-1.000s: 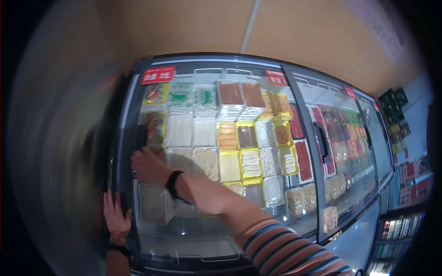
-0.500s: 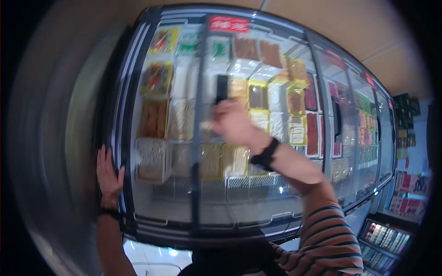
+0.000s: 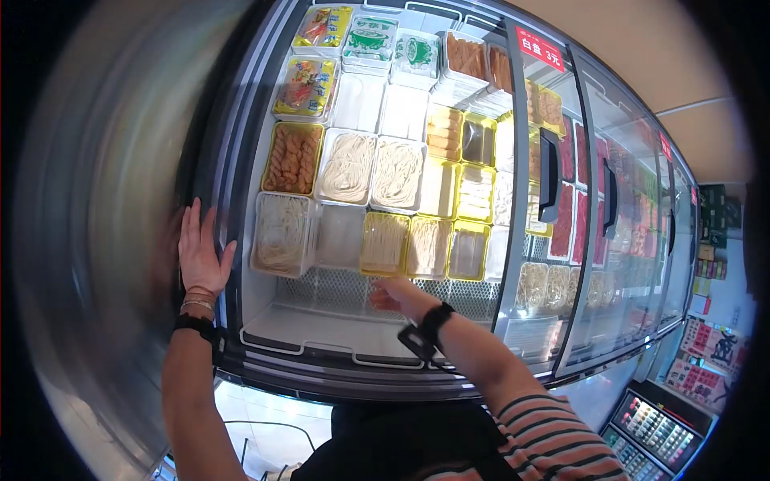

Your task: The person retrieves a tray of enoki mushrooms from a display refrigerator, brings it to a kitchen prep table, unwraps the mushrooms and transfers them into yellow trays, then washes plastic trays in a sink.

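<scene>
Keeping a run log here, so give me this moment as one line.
left hand: spread at freezer edge; right hand: near front yellow tray, contact unclear; glass door: open

The single view looks from the head, forward and down, close over the case (image 3: 321,317); its wide, dark-edged field takes in the left hand (image 3: 204,250) at nine o'clock and the shelf (image 3: 654,431) at four.

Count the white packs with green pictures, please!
2: the left pack near the top, and the right pack beside it. More may hide underneath.
</scene>
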### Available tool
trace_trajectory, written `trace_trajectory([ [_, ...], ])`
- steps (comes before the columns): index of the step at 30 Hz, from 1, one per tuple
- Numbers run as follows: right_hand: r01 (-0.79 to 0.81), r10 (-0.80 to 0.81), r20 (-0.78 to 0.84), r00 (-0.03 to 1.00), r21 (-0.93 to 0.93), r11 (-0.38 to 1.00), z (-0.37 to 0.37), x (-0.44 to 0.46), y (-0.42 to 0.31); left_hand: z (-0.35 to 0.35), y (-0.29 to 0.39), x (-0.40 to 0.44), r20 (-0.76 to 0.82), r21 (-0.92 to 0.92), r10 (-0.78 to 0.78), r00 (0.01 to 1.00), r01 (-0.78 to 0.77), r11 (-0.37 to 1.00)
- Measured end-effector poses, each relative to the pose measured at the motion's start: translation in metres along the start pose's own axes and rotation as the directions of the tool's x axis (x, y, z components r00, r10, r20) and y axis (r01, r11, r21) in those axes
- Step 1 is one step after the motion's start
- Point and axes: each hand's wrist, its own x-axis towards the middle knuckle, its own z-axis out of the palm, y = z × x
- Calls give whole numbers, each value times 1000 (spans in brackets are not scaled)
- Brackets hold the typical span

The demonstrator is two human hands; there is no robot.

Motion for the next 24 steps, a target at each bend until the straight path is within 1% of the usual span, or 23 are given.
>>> trace_trajectory([
  [1,-157,190,-77,979,315,936,-6,16,18,0,0,2,2,0,-2,1000,2,1000],
  [2,-190,275,-94,957,517,835,-15,33,36,-1,0,3,-6,6,-3,1000,3,1000],
  [3,-153,283,-119,952,615,773,-26,54,56,-2,0,2,1,3,-7,1000,7,1000],
  [4,-84,248,-156,956,665,742,-37,76,78,-1,0,2,12,-2,-7,1000,7,1000],
  [6,77,109,-237,965,659,749,-52,123,115,-2,1,3,29,-2,-14,999,14,1000],
  [7,170,-10,-276,961,561,811,-56,145,132,-1,0,3,20,-5,-14,1000,14,1000],
  [8,273,-145,-317,937,408,871,-60,165,147,0,0,2,17,-11,-9,1000,9,1000],
  [9,336,-230,-336,913,302,892,-61,181,156,-1,-1,2,24,-13,-5,1000,5,1000],
  [10,345,-234,-348,908,304,888,-62,192,165,-2,-1,2,20,-5,-2,1000,2,1000],
  [11,286,-123,-326,937,518,806,-62,187,165,-1,1,2,13,-2,3,1000,-3,1000],
  [12,228,-9,-300,954,705,672,-61,182,164,0,1,3,12,-14,12,1000,-12,1000],
  [13,304,-134,-338,932,521,797,-58,179,161,0,0,2,-2,-16,21,1000,-21,1000],
  [15,371,-262,-341,903,309,876,-60,178,162,0,-1,2,-5,1,17,1000,-17,1000],
  [17,354,-265,-254,930,433,829,-71,170,171,0,-1,1,-10,0,26,1000,-26,1000],
  [20,438,-415,-199,888,643,628,-62,130,162,0,-1,2,-24,2,42,999,-42,999],
  [21,294,-269,-143,952,664,687,-57,101,141,0,0,2,-25,11,44,999,-43,999],
  [22,142,-119,-82,990,676,723,-55,84,125,0,1,3,-31,8,46,998,-45,999],
  [23,148,-124,-84,989,676,722,-58,78,125,-1,1,3,-25,4,39,999,-39,999],
  [24,375,-344,-149,927,395,838,-64,73,133,-2,0,3,-17,2,34,999,-34,999],
])
